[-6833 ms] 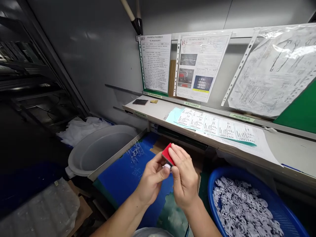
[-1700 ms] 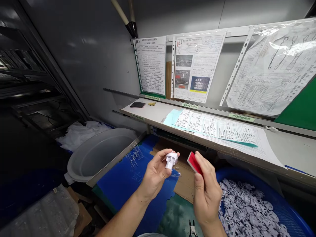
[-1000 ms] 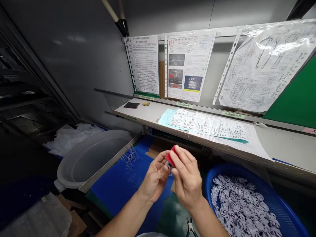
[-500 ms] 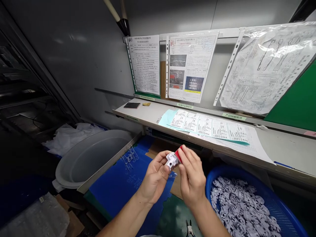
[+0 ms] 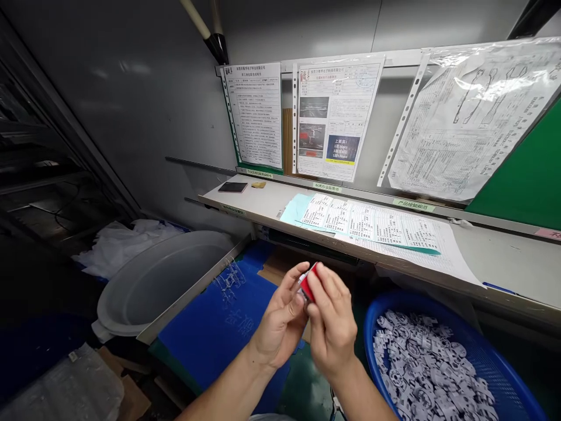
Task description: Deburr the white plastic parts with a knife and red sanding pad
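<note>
Above the workbench my two hands meet. My left hand [image 5: 280, 324] is closed around a small white plastic part [image 5: 301, 278], of which only a sliver shows. Fingers of my right hand [image 5: 333, 318] press together on a flat red pad [image 5: 308, 284], which lies across the white part and hides most of it. Below my right wrist a pair of pliers [image 5: 336, 404] is partly covered by the forearm. Clear plastic sprues [image 5: 230, 282] lie on the blue sheet [image 5: 197, 333] to the left of my hands.
At the right stands a blue basket [image 5: 372, 318] heaped with white plastic parts [image 5: 432, 368]. A large grey tub [image 5: 127, 304] is at the left. Beyond my hands runs a shelf [image 5: 495, 251] bearing paper forms [image 5: 372, 225], with sheets in sleeves [image 5: 335, 117] above it.
The red pad has moved left over the white part, hiding it more. My right hand has shifted slightly left and closer to my left hand. The pliers are now more covered.
</note>
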`<action>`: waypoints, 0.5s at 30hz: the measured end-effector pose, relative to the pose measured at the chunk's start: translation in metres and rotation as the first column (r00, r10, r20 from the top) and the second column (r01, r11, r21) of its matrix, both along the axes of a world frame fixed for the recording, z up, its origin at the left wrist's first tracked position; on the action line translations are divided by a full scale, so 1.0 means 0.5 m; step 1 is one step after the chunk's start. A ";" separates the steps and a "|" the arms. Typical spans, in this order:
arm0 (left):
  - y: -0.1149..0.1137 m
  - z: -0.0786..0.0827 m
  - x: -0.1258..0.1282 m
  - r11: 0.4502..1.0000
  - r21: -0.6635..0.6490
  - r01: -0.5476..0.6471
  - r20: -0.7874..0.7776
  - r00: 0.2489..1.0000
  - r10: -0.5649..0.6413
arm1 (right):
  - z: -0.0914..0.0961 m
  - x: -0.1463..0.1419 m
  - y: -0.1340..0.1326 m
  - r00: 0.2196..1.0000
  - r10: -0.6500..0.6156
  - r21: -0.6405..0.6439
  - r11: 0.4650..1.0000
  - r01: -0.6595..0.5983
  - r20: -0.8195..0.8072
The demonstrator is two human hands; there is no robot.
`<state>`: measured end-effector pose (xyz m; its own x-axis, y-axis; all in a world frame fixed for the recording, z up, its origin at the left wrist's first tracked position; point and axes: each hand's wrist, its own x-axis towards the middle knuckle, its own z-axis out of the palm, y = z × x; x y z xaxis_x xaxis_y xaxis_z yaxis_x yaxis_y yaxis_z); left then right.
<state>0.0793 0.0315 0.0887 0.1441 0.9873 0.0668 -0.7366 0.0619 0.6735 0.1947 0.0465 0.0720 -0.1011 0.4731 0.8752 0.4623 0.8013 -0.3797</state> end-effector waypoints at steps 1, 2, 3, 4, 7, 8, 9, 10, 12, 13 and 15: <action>-0.001 0.000 -0.001 1.000 0.001 0.015 -0.019 1.000 -0.015 | -0.002 -0.001 -0.001 1.000 -0.012 -0.004 1.000 0.012 -0.010; -0.002 -0.001 -0.001 1.000 0.000 0.024 -0.034 0.999 -0.024 | -0.005 -0.001 -0.003 0.999 -0.024 -0.011 1.000 0.024 -0.020; -0.002 -0.001 -0.002 1.000 -0.004 0.022 -0.041 0.999 -0.022 | -0.009 -0.003 -0.004 0.999 -0.026 -0.017 1.000 0.025 -0.023; -0.002 -0.001 -0.002 1.000 -0.009 0.006 -0.036 0.999 -0.006 | -0.012 -0.004 -0.005 1.000 -0.016 -0.012 1.000 0.015 -0.016; -0.003 -0.002 0.000 0.998 -0.020 -0.060 0.005 0.998 0.060 | -0.015 -0.006 0.000 1.000 -0.002 0.001 1.000 0.002 -0.007; -0.004 -0.002 0.002 0.998 -0.017 -0.065 0.011 0.998 0.065 | -0.012 -0.006 0.004 1.000 -0.010 -0.003 1.000 0.010 -0.022; -0.005 -0.002 0.003 0.998 -0.009 -0.065 0.010 0.998 0.066 | -0.008 -0.006 0.008 0.999 -0.017 -0.013 1.000 0.017 -0.037; -0.005 -0.002 0.004 0.998 0.002 -0.066 0.003 0.998 0.066 | -0.004 -0.007 0.010 0.999 -0.019 -0.022 1.000 0.018 -0.047; -0.005 0.001 0.001 0.995 0.028 -0.091 -0.030 0.995 0.092 | 0.002 -0.008 0.010 0.999 0.003 -0.029 1.000 -0.004 -0.039; -0.003 0.003 -0.003 0.992 0.041 -0.122 -0.050 0.991 0.124 | 0.002 -0.010 0.006 1.000 0.016 -0.033 0.999 -0.017 -0.025; 0.002 0.010 -0.014 0.980 0.068 -0.187 -0.095 0.977 0.193 | -0.005 -0.014 -0.007 1.000 0.028 -0.050 0.998 -0.029 -0.010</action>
